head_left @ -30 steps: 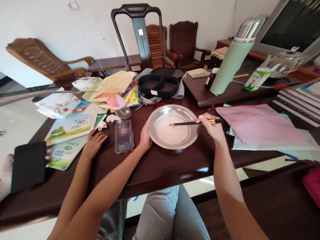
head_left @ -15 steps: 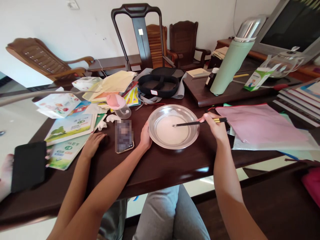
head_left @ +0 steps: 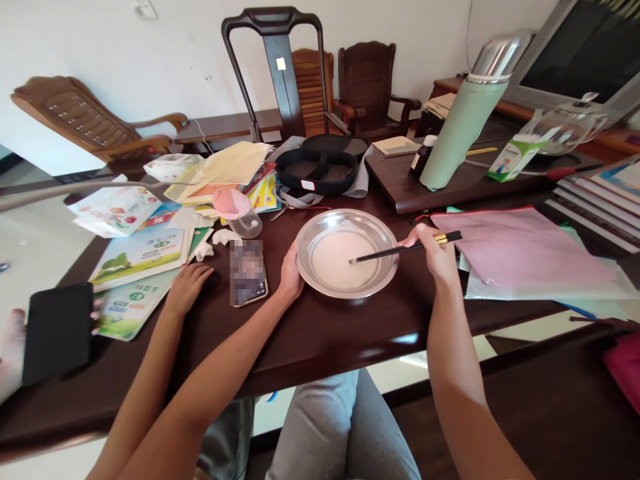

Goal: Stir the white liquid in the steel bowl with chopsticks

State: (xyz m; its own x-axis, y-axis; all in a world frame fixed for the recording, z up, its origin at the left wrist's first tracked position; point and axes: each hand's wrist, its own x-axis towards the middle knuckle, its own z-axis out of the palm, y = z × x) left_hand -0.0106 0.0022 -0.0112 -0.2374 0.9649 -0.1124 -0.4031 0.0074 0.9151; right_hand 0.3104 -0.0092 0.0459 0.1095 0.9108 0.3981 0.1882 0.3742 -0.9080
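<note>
A shiny metal bowl (head_left: 348, 285) with whitish liquid (head_left: 340, 257) in it rests on the dark table. My left hand (head_left: 291, 270) grips the bowl's left side, its fingers partly hidden behind the wall. Black chopsticks with gold bands (head_left: 387, 252) are held in my right hand (head_left: 429, 243), just beyond the bowl's right rim. They slant down to the left, and their tips touch the liquid. A phone (head_left: 257, 293), its screen blurred out, lies left of my left hand.
Another person's hand (head_left: 190, 287) rests near booklets (head_left: 135, 257); a different hand holds a black phone (head_left: 57, 333) at far left. A pink-lidded cup (head_left: 243, 213), a black case (head_left: 317, 170), a green thermos (head_left: 463, 127) and a pink pouch (head_left: 525, 243) surround the bowl.
The chopstick tips have shifted right and slightly toward me in the liquid, and my right hand moved a little right. My left hand and the bowl stayed in place.
</note>
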